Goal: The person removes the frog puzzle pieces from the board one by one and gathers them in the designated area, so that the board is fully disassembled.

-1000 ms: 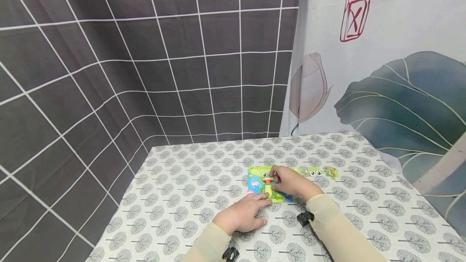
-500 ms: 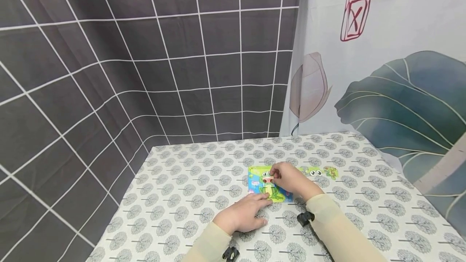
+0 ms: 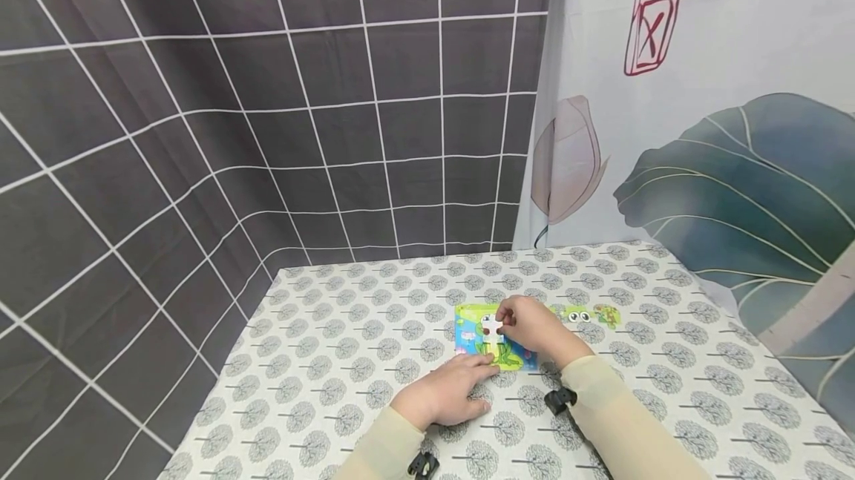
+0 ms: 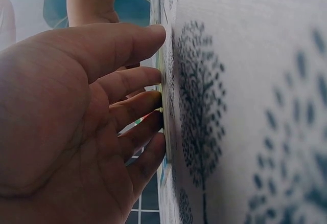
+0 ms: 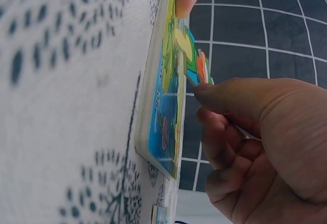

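A frog jigsaw puzzle (image 3: 465, 331) in a thin blue and green board lies on the cloth. My left hand (image 3: 449, 389) rests its straight fingertips on the board's near edge, its thumb apart from the others. Above the frog's middle, my right hand (image 3: 534, 328) pinches a puzzle piece between thumb and forefinger. In the right wrist view that puzzle piece (image 5: 188, 50) is tilted up off the board (image 5: 157, 116), its green, yellow and orange print showing. From the head view a white patch (image 3: 493, 327) shows at the fingertips; whether it is the piece or the board beneath, I cannot tell.
Right of the board lie a green piece with two printed eyes (image 3: 578, 316) and a patterned piece (image 3: 607, 316). A tree-print cloth (image 3: 347, 346) covers the table. Dark checked curtain (image 3: 267, 131) and a white leaf-print curtain (image 3: 735, 168) stand behind and beside it.
The frog's printed mouth has given way to a white patch as my right hand tilted the piece and rose very slightly. My left hand stays where it was.
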A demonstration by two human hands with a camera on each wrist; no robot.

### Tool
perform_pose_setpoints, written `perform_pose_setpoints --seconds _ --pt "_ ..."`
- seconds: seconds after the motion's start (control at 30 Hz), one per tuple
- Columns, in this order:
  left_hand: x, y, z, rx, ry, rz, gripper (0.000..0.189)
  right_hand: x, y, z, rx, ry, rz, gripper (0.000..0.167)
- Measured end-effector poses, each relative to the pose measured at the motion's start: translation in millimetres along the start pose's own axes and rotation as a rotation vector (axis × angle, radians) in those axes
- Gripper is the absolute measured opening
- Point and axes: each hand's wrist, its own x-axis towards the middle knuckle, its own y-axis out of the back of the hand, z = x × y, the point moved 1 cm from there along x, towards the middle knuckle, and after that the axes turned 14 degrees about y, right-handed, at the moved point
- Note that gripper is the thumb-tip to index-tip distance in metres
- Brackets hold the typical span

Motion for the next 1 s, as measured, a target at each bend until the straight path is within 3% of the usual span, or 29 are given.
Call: perform_pose_setpoints --seconds 0.43,1.0 --pt "0.9 -1.3 -0.8 -0.009 -0.003 0.003 0.065 -1.5 2.7 -0.1 -0.007 -0.035 0.011 0.012" --pt "-1.1 2.1 0.7 -0.016 0.0 0.006 0.065 -4.1 11.2 -1.2 -0.006 -0.016 0.04 0.011"
